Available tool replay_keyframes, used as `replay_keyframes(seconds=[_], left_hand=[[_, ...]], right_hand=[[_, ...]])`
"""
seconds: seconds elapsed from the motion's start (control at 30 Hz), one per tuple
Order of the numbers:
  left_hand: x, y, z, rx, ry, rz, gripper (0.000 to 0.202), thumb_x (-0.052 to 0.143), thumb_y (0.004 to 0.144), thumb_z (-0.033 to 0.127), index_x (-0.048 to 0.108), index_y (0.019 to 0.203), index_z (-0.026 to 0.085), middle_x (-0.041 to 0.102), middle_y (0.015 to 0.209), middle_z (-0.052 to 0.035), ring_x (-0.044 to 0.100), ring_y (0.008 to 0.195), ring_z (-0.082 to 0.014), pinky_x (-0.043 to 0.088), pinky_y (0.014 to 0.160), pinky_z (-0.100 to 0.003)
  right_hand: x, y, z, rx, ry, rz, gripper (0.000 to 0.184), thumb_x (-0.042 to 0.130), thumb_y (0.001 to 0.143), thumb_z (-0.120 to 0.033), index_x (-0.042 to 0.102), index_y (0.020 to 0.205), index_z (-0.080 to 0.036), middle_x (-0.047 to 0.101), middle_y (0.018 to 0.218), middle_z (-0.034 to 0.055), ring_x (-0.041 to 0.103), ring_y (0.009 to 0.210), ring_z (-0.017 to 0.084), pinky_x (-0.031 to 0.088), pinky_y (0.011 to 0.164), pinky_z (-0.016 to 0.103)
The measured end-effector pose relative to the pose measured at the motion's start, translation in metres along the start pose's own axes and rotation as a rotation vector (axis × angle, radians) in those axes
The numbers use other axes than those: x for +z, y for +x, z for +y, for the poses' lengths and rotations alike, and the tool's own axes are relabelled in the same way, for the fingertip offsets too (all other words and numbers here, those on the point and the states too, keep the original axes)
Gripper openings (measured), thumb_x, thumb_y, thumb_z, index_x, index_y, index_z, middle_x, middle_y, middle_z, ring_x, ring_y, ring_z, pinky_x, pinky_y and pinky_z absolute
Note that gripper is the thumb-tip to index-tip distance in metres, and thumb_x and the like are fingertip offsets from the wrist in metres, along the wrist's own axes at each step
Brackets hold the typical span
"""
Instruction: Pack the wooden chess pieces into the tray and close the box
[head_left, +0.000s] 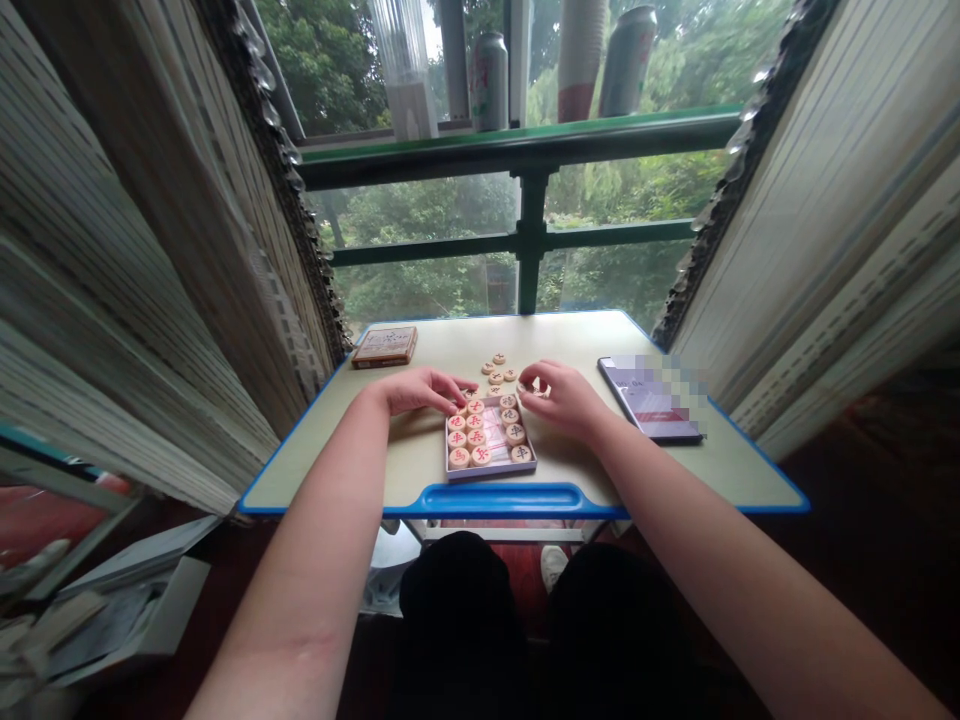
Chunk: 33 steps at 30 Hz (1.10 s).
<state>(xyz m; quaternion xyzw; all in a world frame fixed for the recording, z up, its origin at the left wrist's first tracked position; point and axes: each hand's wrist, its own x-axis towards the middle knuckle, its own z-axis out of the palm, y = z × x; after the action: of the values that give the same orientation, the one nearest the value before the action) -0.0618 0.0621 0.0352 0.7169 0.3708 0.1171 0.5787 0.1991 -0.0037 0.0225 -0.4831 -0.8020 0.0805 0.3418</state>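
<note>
A small open box (489, 470) lies on the cream table (675, 480), partly filled with round wooden chess pieces (475, 437) marked in red. My left hand (421, 388) rests at the box's far left corner, fingers curled down onto a piece there. At the far right corner, my right hand (559, 395) has its fingers pinched round a wooden piece. Several loose pieces (498, 372) lie just beyond the box, between my hands.
The box lid (385, 346) sits at the table's far left. A phone (651, 398) lies at the right. The table has a blue rim with a groove (501, 497) at the near edge. Cans and a cup stand on the window ledge (517, 135). Curtains hang on both sides.
</note>
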Motion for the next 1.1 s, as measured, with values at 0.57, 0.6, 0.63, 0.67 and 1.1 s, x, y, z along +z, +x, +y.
replay_keyframes(seconds=[0.57,0.6,0.63,0.67,1.1], left_hand=[[0.0018,-0.004,0.0066,0.012,-0.023,-0.017,0.03,0.078,0.055,0.022,0.074,0.085,0.021,0.049,0.137,-0.0069,0.045,0.126,-0.0253,0.039,0.1,-0.033],[0.0023,-0.0041,0.0073,0.014,-0.021,-0.012,0.03,0.078,0.055,0.022,0.074,0.085,0.021,0.05,0.137,-0.0069,0.046,0.125,-0.0253,0.039,0.1,-0.033],[0.003,-0.004,0.0081,0.018,-0.019,-0.004,0.03,0.078,0.056,0.023,0.073,0.085,0.021,0.051,0.136,-0.0071,0.046,0.125,-0.0254,0.039,0.1,-0.033],[0.0038,-0.0036,0.0087,0.024,-0.014,0.002,0.03,0.078,0.057,0.024,0.073,0.086,0.021,0.052,0.135,-0.0071,0.047,0.124,-0.0255,0.039,0.1,-0.033],[0.0088,0.0042,0.0085,0.1,0.227,-0.061,0.037,0.066,0.072,0.041,0.069,0.103,0.021,0.05,0.131,-0.0051,0.04,0.126,-0.0248,0.032,0.104,-0.032]], right_hand=[[0.0016,0.0007,-0.0004,-0.012,0.008,-0.014,0.015,0.055,0.077,-0.027,0.064,0.084,-0.017,0.064,0.084,0.0046,0.053,0.068,0.014,0.041,0.065,0.026],[0.002,0.0009,0.0001,-0.014,0.008,-0.014,0.015,0.055,0.077,-0.027,0.064,0.084,-0.017,0.064,0.084,0.0047,0.053,0.068,0.014,0.041,0.065,0.026],[0.0023,0.0011,0.0005,-0.015,0.007,-0.015,0.015,0.055,0.077,-0.027,0.064,0.084,-0.017,0.064,0.084,0.0048,0.053,0.068,0.014,0.041,0.065,0.026],[0.0025,0.0013,0.0008,-0.015,0.005,-0.016,0.015,0.055,0.076,-0.027,0.064,0.083,-0.017,0.064,0.084,0.0049,0.053,0.068,0.014,0.041,0.065,0.026],[0.0006,0.0027,-0.0034,-0.028,0.024,-0.014,0.014,0.055,0.076,-0.025,0.064,0.081,-0.016,0.063,0.078,0.0047,0.052,0.065,0.013,0.04,0.063,0.026]])
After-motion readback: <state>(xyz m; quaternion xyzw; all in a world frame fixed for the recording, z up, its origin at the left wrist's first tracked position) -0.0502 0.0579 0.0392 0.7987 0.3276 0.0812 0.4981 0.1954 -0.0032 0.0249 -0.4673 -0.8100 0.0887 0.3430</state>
